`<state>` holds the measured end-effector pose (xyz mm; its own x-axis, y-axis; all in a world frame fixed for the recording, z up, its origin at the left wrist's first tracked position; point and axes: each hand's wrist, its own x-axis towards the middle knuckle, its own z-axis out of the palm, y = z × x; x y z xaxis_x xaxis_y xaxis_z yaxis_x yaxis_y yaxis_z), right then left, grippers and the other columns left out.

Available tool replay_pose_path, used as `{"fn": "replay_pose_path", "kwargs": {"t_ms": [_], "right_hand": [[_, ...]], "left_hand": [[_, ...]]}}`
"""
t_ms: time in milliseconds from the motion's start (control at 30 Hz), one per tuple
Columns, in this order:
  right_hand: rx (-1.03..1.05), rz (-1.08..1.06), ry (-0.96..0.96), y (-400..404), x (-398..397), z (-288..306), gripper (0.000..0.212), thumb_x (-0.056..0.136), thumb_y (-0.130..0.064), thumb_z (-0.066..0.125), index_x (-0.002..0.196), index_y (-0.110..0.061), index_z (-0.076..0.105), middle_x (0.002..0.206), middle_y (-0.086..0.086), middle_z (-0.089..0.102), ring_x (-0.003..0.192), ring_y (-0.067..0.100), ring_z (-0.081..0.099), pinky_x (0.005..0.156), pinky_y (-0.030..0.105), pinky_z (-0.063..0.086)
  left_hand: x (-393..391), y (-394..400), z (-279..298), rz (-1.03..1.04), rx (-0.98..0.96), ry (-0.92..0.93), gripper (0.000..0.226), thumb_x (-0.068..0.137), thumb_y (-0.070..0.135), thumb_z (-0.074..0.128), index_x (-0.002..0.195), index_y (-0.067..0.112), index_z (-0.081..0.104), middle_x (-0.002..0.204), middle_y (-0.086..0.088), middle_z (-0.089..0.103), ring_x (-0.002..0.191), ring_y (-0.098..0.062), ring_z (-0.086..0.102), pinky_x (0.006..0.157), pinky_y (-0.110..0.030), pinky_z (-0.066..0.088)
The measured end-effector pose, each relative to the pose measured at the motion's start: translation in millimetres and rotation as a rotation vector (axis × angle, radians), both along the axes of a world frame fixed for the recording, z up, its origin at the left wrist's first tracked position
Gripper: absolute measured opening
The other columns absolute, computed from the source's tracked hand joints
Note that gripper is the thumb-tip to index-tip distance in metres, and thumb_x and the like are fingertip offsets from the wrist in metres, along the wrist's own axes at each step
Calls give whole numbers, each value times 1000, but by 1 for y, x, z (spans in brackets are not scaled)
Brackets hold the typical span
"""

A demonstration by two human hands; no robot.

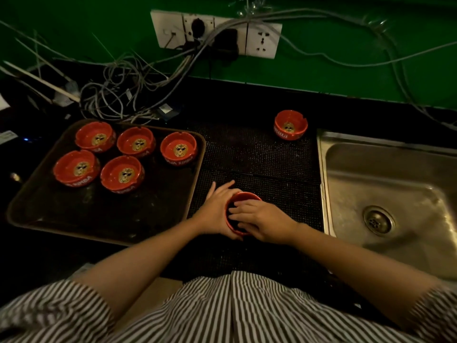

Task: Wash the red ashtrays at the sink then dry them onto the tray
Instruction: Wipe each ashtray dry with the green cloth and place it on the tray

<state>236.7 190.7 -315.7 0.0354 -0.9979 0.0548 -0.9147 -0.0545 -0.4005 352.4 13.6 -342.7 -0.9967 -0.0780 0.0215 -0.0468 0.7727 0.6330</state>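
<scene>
My left hand point(217, 209) grips the side of a red ashtray point(243, 196) above the black mat, between tray and sink. My right hand point(259, 219) has its fingers inside the bowl, pressing on something dark there; I cannot tell what it is. Several red ashtrays with a gold emblem sit upright on the brown tray point(103, 219) at the left, the nearest one point(123, 174) in its front row. One more red ashtray point(290, 125) stands alone on the counter, left of the steel sink's point(395, 189) far corner.
A black ribbed mat point(259, 154) covers the counter between tray and sink. A tangle of grey cables point(118, 95) lies behind the tray under a wall socket strip point(215, 33) on the green wall. The sink drain point(377, 220) is at the right.
</scene>
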Motion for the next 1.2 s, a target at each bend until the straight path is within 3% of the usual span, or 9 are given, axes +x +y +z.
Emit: {"fn": "replay_pose_path", "kwargs": {"t_ms": [100, 200, 333, 400, 500, 700, 867, 1067, 1200], "right_hand": [[-13, -46, -11, -2, 1, -1, 35, 98, -30, 49, 126, -15, 64, 133, 1, 60, 130, 18, 47, 111, 31, 34], [-113, -355, 19, -2, 29, -11, 37, 96, -30, 46, 122, -13, 67, 127, 3, 64, 122, 20, 55, 107, 34, 41], [-129, -674, 46, -14, 66, -11, 43, 93, -30, 39, 120, -12, 68, 124, 5, 65, 119, 21, 58, 106, 33, 39], [-134, -637, 62, -14, 66, -10, 41, 93, -28, 42, 120, -11, 67, 124, 5, 65, 119, 22, 58, 106, 33, 37], [-104, -372, 31, -3, 42, -10, 34, 92, -23, 54, 121, -11, 67, 128, 5, 64, 123, 23, 55, 109, 37, 38], [38, 75, 48, -1, -7, 2, 34, 98, -25, 52, 128, -13, 63, 136, 2, 58, 134, 19, 44, 116, 30, 27], [-105, -257, 69, -2, 25, -7, 31, 92, -20, 57, 119, -10, 68, 126, 6, 64, 121, 23, 56, 107, 37, 42], [-188, -550, 75, -9, 60, -5, 33, 88, -19, 55, 116, -10, 70, 120, 6, 68, 116, 21, 59, 107, 28, 32], [-139, -250, 175, -2, 35, 0, 30, 87, -18, 61, 115, -11, 70, 123, 4, 66, 118, 20, 58, 108, 28, 32]], "left_hand": [[-3, -3, 4, -54, 2, -32, 118, 47, 68, 81, 144, 17, 37, 149, 4, 40, 150, -11, 5, 120, -47, -11], [15, 26, -7, 171, -56, 6, 119, 56, 68, 70, 150, 11, 26, 157, -1, 26, 151, -14, 0, 119, -56, -8], [21, 74, -10, 608, -32, 79, 64, 90, 38, 40, 145, 8, 34, 155, -5, 33, 148, -9, 4, 120, -54, -6], [19, 76, -10, 647, -18, 111, 56, 90, 35, 39, 139, 8, 43, 150, -6, 41, 147, -8, 12, 120, -54, -6], [19, 51, -12, 435, -39, 104, 84, 69, 60, 55, 136, 8, 45, 143, -5, 46, 146, -17, 24, 119, -50, -11], [-3, -3, 4, -81, -31, -54, 120, 50, 63, 84, 147, 17, 32, 152, 1, 35, 150, -9, 4, 120, -48, -12], [22, 39, -4, 252, -86, 27, 126, 56, 70, 71, 153, 12, 15, 159, -2, 23, 150, -16, 4, 119, -59, -3], [20, 75, -12, 629, -81, 86, 54, 89, 29, 55, 139, 12, 41, 147, -4, 44, 148, -12, 17, 119, -57, -6], [20, 38, -9, 326, -33, 75, 102, 59, 68, 65, 139, 9, 41, 144, -5, 44, 145, -18, 26, 120, -49, -12]]}}
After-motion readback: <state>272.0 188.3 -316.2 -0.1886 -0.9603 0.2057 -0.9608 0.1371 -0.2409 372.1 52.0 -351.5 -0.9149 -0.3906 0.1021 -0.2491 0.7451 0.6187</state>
